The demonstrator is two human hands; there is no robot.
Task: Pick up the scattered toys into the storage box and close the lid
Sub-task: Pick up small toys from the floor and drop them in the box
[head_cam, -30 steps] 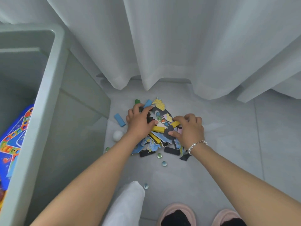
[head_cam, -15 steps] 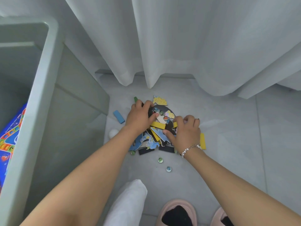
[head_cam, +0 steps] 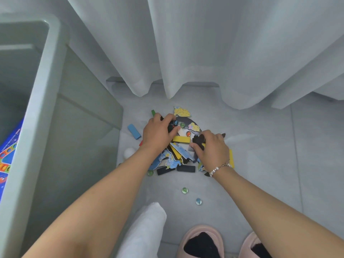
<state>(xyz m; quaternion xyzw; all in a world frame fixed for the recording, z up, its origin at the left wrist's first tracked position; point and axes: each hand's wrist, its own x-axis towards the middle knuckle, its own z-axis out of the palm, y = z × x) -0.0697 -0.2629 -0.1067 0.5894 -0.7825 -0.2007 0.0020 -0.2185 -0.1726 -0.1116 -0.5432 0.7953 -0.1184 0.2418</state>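
A heap of toy pieces [head_cam: 181, 149] lies on the grey floor: yellow, black and blue blocks, flat puzzle shapes and glass marbles. My left hand [head_cam: 158, 134] presses on the heap's left side, fingers curled around dark pieces. My right hand [head_cam: 212, 148] clutches a black piece at the heap's right side. The pale green storage box [head_cam: 40, 101] stands open at the left, with a colourful game board [head_cam: 7, 157] inside. A blue block [head_cam: 134, 131], a white ball [head_cam: 129, 152] and two marbles [head_cam: 184, 190] [head_cam: 198, 201] lie apart from the heap.
White curtains [head_cam: 204, 49] hang down to the floor just behind the heap. My feet in pink slippers [head_cam: 202, 241] stand at the bottom right, and a white trouser leg [head_cam: 145, 229] shows at the bottom centre. A green block [head_cam: 153, 112] sticks out behind my left hand.
Both hands have pulled the pieces closer together and curled tighter on the heap. The view has tilted down slightly, so the slippers show more.
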